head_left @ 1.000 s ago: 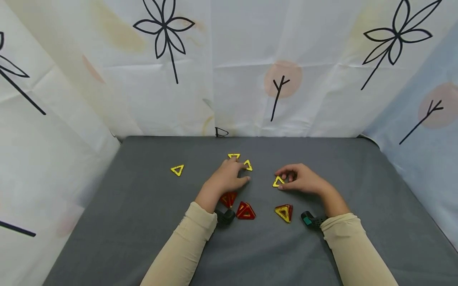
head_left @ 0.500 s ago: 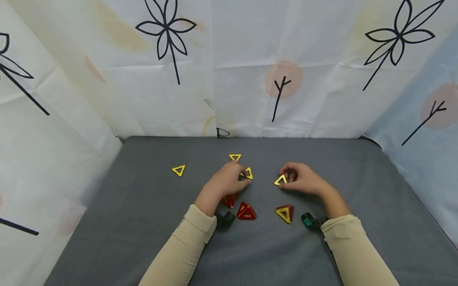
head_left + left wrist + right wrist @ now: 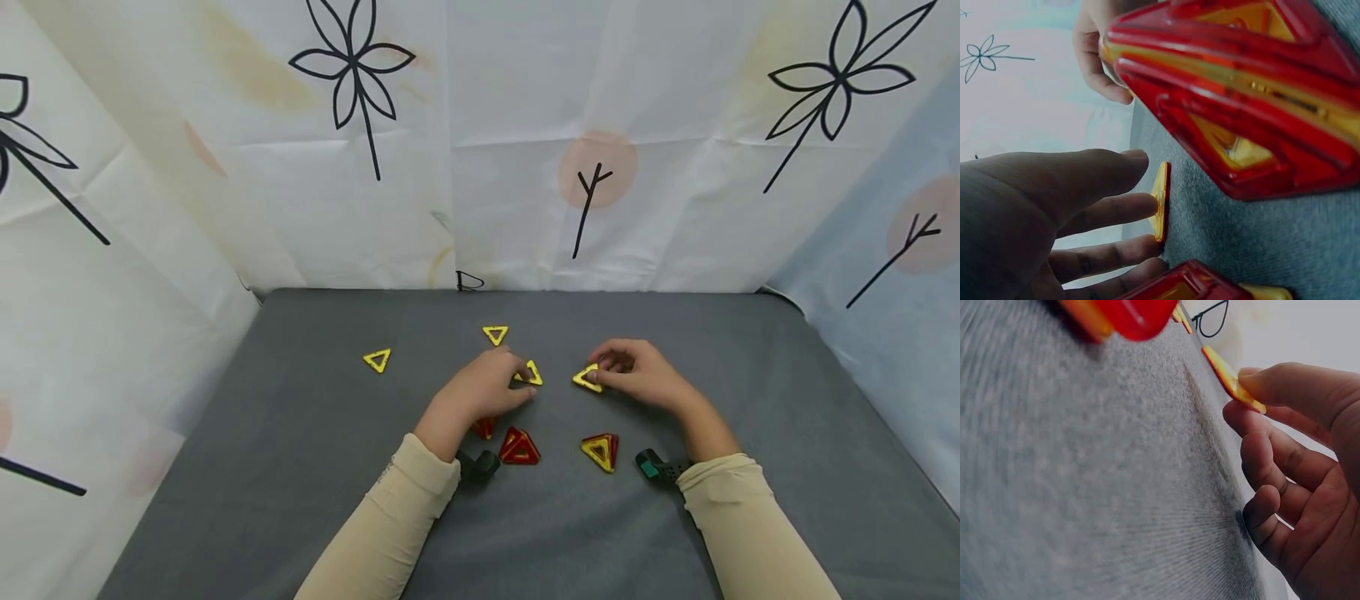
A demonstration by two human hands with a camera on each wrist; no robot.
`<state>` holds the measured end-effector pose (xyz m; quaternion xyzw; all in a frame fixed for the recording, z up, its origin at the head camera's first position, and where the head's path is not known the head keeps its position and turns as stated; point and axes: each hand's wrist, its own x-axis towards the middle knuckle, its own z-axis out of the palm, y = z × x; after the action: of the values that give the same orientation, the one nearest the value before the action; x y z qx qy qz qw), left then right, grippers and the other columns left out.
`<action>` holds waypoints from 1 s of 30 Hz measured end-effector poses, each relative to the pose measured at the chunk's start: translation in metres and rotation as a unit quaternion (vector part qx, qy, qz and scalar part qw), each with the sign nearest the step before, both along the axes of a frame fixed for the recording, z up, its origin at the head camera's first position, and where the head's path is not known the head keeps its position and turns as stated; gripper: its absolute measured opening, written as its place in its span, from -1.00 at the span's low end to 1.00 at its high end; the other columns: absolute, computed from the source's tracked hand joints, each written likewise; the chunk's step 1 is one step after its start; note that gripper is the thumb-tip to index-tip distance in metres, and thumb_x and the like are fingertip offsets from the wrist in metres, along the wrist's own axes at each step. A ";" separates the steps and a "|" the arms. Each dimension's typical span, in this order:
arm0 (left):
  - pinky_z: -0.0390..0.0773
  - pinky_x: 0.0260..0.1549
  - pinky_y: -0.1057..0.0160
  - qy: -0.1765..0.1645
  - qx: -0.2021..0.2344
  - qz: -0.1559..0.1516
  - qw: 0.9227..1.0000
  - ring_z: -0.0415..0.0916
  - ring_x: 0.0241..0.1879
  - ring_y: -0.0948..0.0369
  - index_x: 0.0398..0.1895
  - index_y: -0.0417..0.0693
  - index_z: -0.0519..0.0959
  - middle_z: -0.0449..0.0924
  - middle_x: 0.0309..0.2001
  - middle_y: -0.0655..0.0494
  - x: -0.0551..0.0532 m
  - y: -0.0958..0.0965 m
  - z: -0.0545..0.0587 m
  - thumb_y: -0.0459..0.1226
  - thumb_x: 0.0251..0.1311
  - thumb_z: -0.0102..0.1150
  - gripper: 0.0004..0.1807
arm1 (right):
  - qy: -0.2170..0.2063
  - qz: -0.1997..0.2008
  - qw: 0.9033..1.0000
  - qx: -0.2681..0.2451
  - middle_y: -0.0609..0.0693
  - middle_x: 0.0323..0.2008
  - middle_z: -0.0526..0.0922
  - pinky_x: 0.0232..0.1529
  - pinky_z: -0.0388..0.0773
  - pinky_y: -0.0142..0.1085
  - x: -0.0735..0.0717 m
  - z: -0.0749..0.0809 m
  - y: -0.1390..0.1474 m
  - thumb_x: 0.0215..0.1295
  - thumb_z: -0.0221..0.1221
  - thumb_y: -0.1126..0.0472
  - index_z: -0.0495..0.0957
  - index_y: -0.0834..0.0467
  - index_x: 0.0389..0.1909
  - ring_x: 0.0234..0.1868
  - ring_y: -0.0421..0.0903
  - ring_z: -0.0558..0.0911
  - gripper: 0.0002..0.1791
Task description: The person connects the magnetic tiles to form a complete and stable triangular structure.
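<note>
In the head view my left hand (image 3: 480, 387) reaches over the middle of the table, its fingertips touching a yellow triangular magnetic tile (image 3: 538, 379) that lies flat. The left wrist view shows its thumb held apart from that tile (image 3: 1163, 203). To the right, my right hand (image 3: 648, 377) pinches another yellow triangular tile (image 3: 587, 386) between thumb and index finger, tilted slightly; the remaining fingers are curled, as the right wrist view shows. The two tiles are a short gap apart. Nearer me sit a red pyramid (image 3: 519, 448) and a second red piece (image 3: 484, 428), partly hidden by my left wrist.
A yellow-and-red piece (image 3: 600, 454) built from triangles stands in front of the right hand. Two loose yellow triangles lie farther off, one at the back (image 3: 495, 328), one at left (image 3: 386, 359). Grey cloth (image 3: 300, 467) covers the table; a printed curtain (image 3: 510, 208) hangs behind.
My left hand has drawn the nearby yellow tile toward me and to the right, closer to the other one. My right hand has turned its pinched tile slightly, staying almost in place.
</note>
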<state>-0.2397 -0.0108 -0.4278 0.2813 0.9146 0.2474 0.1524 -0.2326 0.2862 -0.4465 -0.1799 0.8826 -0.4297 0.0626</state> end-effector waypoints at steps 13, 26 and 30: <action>0.63 0.13 0.14 0.008 -0.015 -0.034 0.999 0.61 0.06 0.18 0.16 0.01 0.75 0.62 0.10 0.09 0.005 0.008 -0.001 -0.09 0.47 0.33 -0.68 | -0.002 0.001 1.000 -0.029 0.16 -0.20 0.79 -0.29 0.59 -0.30 0.000 -0.003 -0.008 0.47 0.31 0.31 0.71 0.27 0.01 -0.29 -0.07 0.71 -0.82; 0.62 0.10 0.17 0.012 -0.022 -0.053 0.998 0.58 -0.01 0.22 0.19 0.02 0.74 0.61 0.05 0.11 0.013 0.016 0.004 -0.08 0.47 0.33 -0.66 | 0.002 0.020 0.999 -0.036 0.14 -0.22 0.78 -0.30 0.58 -0.30 -0.002 -0.006 -0.011 0.46 0.32 0.32 0.72 0.25 -0.03 -0.29 -0.06 0.71 -0.85; 0.62 0.09 0.18 0.012 -0.024 -0.059 0.998 0.58 -0.03 0.24 0.20 0.03 0.73 0.61 0.06 0.12 0.015 0.020 0.004 -0.06 0.47 0.33 -0.64 | -0.008 0.023 0.999 -0.041 0.15 -0.22 0.78 -0.28 0.60 -0.31 -0.001 -0.005 -0.011 0.45 0.33 0.33 0.72 0.27 -0.05 -0.27 -0.05 0.72 -0.86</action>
<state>-0.2247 0.0093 -0.4238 0.3339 0.9038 0.2126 0.1628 -0.2335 0.2750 -0.4520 -0.1993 0.8593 -0.4655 0.0721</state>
